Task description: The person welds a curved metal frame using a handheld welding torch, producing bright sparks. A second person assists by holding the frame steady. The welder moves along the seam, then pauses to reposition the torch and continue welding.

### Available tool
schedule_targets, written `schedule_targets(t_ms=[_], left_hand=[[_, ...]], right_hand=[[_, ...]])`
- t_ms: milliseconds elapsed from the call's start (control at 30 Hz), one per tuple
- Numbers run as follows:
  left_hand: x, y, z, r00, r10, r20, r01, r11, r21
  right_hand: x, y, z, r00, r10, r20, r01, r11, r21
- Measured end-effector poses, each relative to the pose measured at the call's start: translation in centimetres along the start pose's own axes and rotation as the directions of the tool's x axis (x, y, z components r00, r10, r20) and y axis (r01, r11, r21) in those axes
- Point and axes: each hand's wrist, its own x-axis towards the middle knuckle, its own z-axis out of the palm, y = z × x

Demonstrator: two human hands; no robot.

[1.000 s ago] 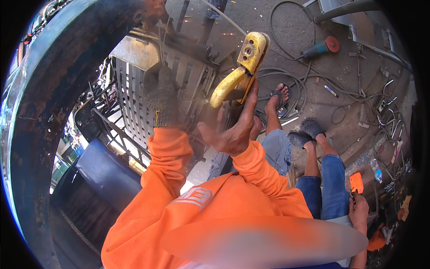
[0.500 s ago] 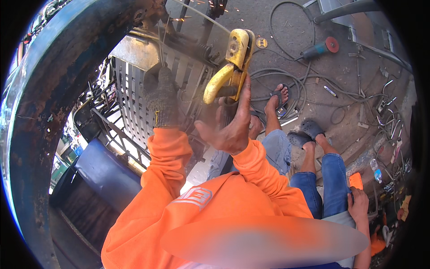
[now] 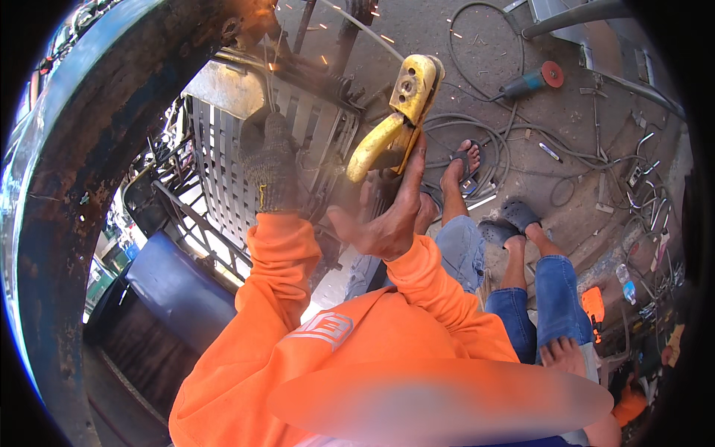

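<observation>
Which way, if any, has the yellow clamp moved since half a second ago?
Yes: the yellow clamp has shifted right in the picture, its top now nearer the angle grinder, which has stayed put on the floor.

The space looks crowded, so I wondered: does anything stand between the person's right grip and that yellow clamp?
Nothing visible does: the bare right grip holds the yellow clamp, one finger lying along it. The gloved left grip is apart, to the clamp's left.
</observation>
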Motion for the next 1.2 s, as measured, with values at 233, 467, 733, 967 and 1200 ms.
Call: schedule_targets(t_ms=[233,467,733,967,1200], left_hand=[[-0.03,-0.06,0.15,1.0,-0.023,0.007,0.023,1.0,-0.015],[-0.19,-0.05,0.31,1.0,-0.021,-0.004,0.021,0.999,-0.026],[-0.67,0.31,0.24,1.0,0.005,0.024,-0.004,1.0,-0.027],[-0.29,-0.16,0.14,1.0,-0.005,-0.011,0.005,1.0,-0.001],[-0.62,0.34,0.27,0.996,-0.077,0.033,0.078,0.997,-0.022]], right_hand=[[0.1,-0.27,-0.46,0.987,0.133,0.092,-0.132,0.991,-0.013],[0.35,-0.32,-0.4,0.987,0.129,0.101,-0.128,0.992,-0.013],[0.51,-0.49,0.06,0.987,0.139,0.075,-0.14,0.99,0.002],[0.42,-0.71,-0.16,0.992,0.108,0.065,-0.106,0.994,-0.04],[0.69,-0.61,-0.31,0.989,0.122,0.084,-0.123,0.992,0.01]])
